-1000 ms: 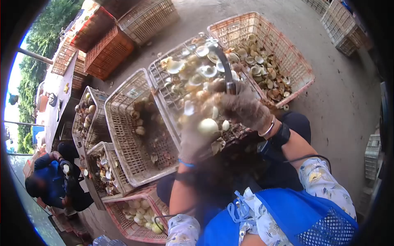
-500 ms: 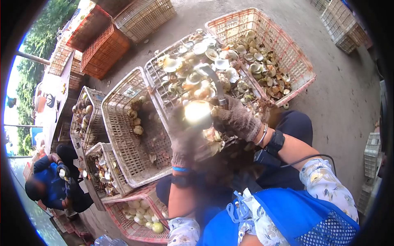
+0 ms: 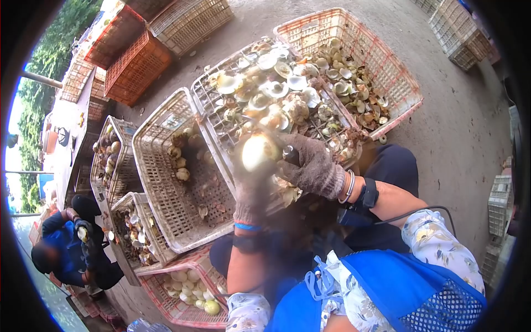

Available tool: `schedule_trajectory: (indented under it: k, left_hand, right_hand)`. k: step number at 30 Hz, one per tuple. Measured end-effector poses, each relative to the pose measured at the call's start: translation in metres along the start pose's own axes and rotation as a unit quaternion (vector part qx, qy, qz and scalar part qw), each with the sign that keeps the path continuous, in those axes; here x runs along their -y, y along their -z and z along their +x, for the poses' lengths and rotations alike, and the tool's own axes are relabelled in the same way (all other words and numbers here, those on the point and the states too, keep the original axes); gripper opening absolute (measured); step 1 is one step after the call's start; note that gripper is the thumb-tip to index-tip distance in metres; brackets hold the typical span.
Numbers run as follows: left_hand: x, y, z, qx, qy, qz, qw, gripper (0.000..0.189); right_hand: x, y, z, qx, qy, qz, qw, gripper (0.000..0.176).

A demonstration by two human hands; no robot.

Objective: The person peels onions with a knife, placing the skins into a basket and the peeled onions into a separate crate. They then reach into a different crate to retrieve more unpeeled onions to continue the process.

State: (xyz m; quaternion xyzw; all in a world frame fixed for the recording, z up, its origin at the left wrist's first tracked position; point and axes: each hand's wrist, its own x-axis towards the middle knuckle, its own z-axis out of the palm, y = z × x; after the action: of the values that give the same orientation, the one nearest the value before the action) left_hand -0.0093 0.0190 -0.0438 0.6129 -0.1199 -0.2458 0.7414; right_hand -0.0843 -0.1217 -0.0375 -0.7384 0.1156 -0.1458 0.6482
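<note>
My left hand [image 3: 250, 193], in a worn glove and partly smeared by a blur, is closed round a pale peeled onion [image 3: 259, 154]. Gloved too, my right hand [image 3: 314, 166] grips a knife by its dark handle [image 3: 290, 155], close against the onion's right side. The blade is hard to make out over the bright peelings. Beneath both hands, onion tops and skins [image 3: 275, 89] lie scattered on an upturned crate [image 3: 213, 141] that serves as a work surface.
A crate of onion scraps [image 3: 398, 83] stands beyond on the right. Left of my hands is a crate [image 3: 166, 221] with a few onions; a red-rimmed crate [image 3: 160, 299] below holds peeled ones. Another person [image 3: 69, 243] sits at far left. Orange crates [image 3: 135, 69] stand behind.
The knife has turned from pointing up and away, its curved blade visible, to lying lower across the onion. My right hand has rotated slightly; the onion has shifted a little left.
</note>
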Motion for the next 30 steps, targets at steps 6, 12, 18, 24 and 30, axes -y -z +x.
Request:
schedule_trajectory:
  k: [6, 12, 18, 24, 30]
  left_hand:
    - [-0.009, -0.009, -0.001, 0.014, 0.016, -0.015, 1.000, 0.068]
    - [0.008, 0.009, 0.012, 0.055, -0.237, 0.293, 0.925, 0.072]
    - [0.016, 0.002, 0.010, 0.021, -0.054, 0.096, 0.994, 0.067]
    - [0.012, -0.006, 0.007, 0.051, 0.010, -0.066, 0.996, 0.065]
    - [0.012, -0.002, 0.008, 0.038, -0.013, 0.079, 0.996, 0.063]
  right_hand:
    - [-0.013, -0.004, -0.002, -0.067, 0.149, -0.116, 0.980, 0.033]
    - [-0.014, 0.003, 0.004, -0.053, 0.025, -0.083, 0.995, 0.029]
    - [0.006, 0.017, 0.013, 0.068, -0.058, 0.123, 0.988, 0.039]
    - [-0.017, 0.023, 0.016, 0.036, -0.147, 0.138, 0.979, 0.032]
    - [-0.023, 0.014, 0.016, -0.023, -0.050, 0.042, 0.998, 0.022]
